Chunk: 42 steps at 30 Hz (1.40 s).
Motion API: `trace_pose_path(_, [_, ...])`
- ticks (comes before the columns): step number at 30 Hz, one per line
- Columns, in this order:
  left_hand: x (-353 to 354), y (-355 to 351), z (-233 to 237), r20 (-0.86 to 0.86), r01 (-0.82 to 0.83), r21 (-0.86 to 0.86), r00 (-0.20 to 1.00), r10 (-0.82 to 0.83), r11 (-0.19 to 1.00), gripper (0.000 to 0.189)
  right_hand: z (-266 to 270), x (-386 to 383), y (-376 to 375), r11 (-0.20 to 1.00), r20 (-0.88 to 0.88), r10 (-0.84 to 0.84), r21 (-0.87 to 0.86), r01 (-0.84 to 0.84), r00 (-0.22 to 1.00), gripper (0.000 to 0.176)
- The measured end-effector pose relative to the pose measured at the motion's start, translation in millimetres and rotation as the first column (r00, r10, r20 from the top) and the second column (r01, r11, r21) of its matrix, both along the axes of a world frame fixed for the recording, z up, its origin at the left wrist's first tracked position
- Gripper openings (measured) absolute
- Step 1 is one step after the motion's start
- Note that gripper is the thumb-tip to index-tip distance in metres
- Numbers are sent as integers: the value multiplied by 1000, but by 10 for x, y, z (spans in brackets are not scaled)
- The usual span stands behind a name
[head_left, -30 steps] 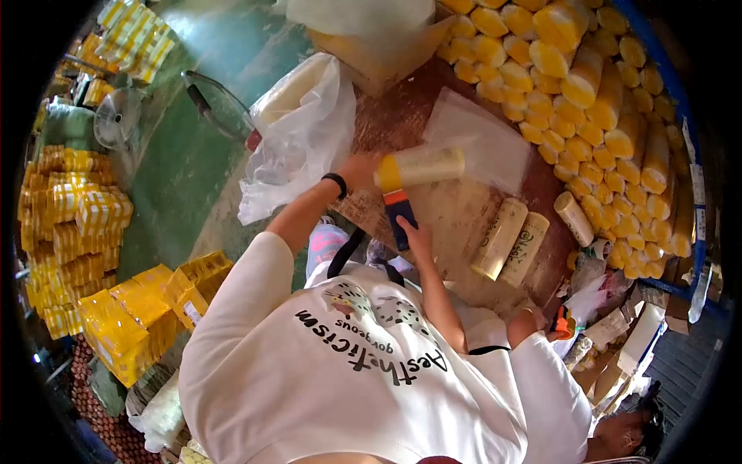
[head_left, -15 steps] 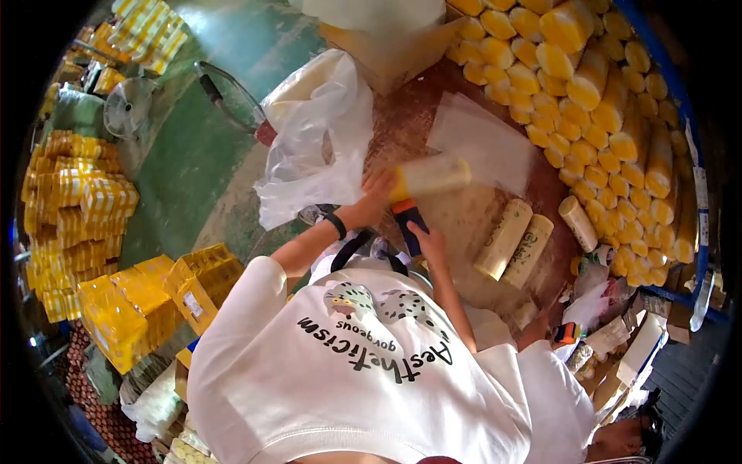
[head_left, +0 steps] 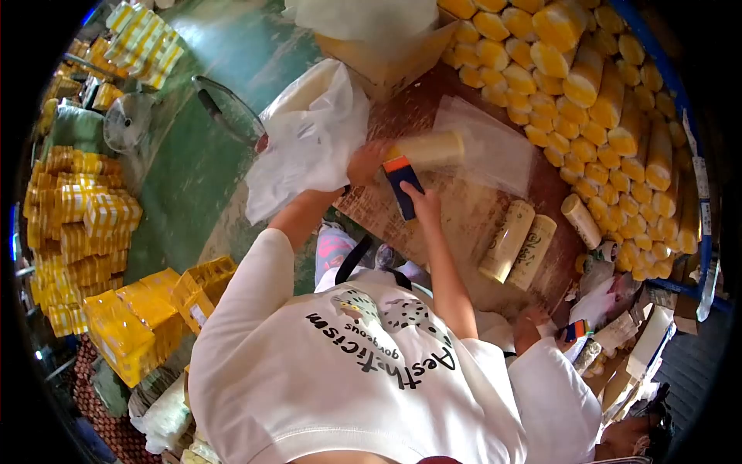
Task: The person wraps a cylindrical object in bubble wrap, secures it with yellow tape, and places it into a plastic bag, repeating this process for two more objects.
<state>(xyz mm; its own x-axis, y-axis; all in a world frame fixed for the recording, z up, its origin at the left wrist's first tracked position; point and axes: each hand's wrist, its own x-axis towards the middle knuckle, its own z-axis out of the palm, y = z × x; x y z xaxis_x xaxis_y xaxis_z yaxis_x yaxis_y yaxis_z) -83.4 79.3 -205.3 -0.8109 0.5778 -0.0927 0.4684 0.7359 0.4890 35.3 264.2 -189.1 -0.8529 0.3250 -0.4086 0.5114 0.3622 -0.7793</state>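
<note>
My left hand is closed around the near-left end of a pale yellow cylindrical roll, slightly blurred, over the table. My right hand grips a dark blue block-shaped tool with an orange end; its orange end points toward the roll, close to my left hand. A crumpled clear plastic bag lies just left of my left hand. Beyond the roll are flat translucent plastic sheets. Two printed pale rolls lie side by side right of my right hand.
A large stack of yellow-ended rolls fills the far right. Another roll lies near it. At the back stands an open cardboard box. Yellow-taped cartons are at left. A co-worker's hand is at lower right.
My left hand and the roll have shifted a little up and left, and the roll is less blurred. The right hand has raised the blue tool closer to the roll.
</note>
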Motion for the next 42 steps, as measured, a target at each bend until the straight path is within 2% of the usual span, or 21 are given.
trace_pose_path(2, [-70,-31,38,45,11,-7,999,-11,1000,91,28,-148,-29,998,5,-23,-64,23,1000,75])
trace_pose_path(5, [-111,-86,53,93,27,-13,995,-26,1000,94,279,-187,-29,990,104,40,-141,-25,994,70])
trace_pose_path(8, [-116,-168,32,109,41,-25,993,-38,999,96,69,72,-122,990,-75,-42,-135,32,996,65])
trace_pose_path(11, [-132,-236,55,114,51,-28,992,-47,998,99,179,542,-214,951,-188,-178,-284,120,966,63])
trace_pose_path(14, [-142,-307,61,138,51,-37,989,-45,998,101,391,734,-223,957,-79,-176,-248,152,981,63])
trace_pose_path(15, [-141,-306,57,134,54,-44,990,-48,998,102,328,737,-181,974,27,-126,-189,129,992,58])
trace_pose_path(17, [-66,-316,53,99,51,-35,994,-48,998,104,133,627,-43,995,233,-34,-85,55,972,51])
trace_pose_path(20, [159,-345,61,-13,60,1,998,-60,998,107,-3,711,44,995,59,-99,11,98,993,53])
trace_pose_path(23, [417,-278,107,-213,106,52,973,-92,993,109,231,810,264,995,274,93,9,-99,957,55])
trace_pose_path(26, [510,-83,17,-345,133,87,934,-95,987,112,300,787,230,990,256,80,94,-107,963,57])
trace_pose_path(29, [498,14,-50,-389,126,97,918,-79,987,115,86,702,199,996,87,42,70,-48,995,64])
trace_pose_path(30, [501,33,-68,-398,125,97,914,-77,987,116,110,636,165,999,86,36,26,-38,996,65])
trace_pose_path(32, [445,2,-48,-350,115,80,933,-80,990,118,231,477,82,998,87,23,-63,-17,996,66])
trace_pose_path(35, [230,-46,-13,-170,72,23,983,-67,997,121,255,323,27,998,96,56,-38,-52,994,69])
trace_pose_path(38, [-9,-33,56,62,18,-67,998,-14,998,124,156,198,-112,1000,132,-3,27,-1,991,61])
trace_pose_path(41, [-103,-21,123,198,-27,-149,979,57,988,127,250,321,-231,992,34,-62,-112,66,997,59])
trace_pose_path(42, [-73,-15,136,213,-37,-163,974,72,986,128,212,415,-240,991,-55,-84,-104,78,995,60])
